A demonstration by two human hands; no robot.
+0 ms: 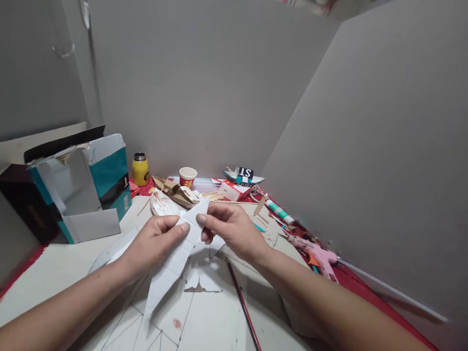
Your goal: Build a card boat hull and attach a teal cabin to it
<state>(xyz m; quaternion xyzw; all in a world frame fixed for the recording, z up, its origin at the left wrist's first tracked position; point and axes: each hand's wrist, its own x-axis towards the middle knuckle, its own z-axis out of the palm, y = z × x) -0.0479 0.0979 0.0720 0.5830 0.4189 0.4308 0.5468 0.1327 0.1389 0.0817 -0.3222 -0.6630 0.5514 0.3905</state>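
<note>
The left forearm (89, 296) and right forearm (321, 303) are angling inward, bare, toward the bench's (59, 269) far edge; the left hand (162, 238) and right hand (231, 232) are hovering close together; both are pinching, thumbs lying uppermost, fingers curling inward; the right index finger is bending beneath its thumb.

Head view, forward and down, white card (173, 263) near.

"ST" on the small model boat (245, 173); "T" on the box (109, 171).
</note>
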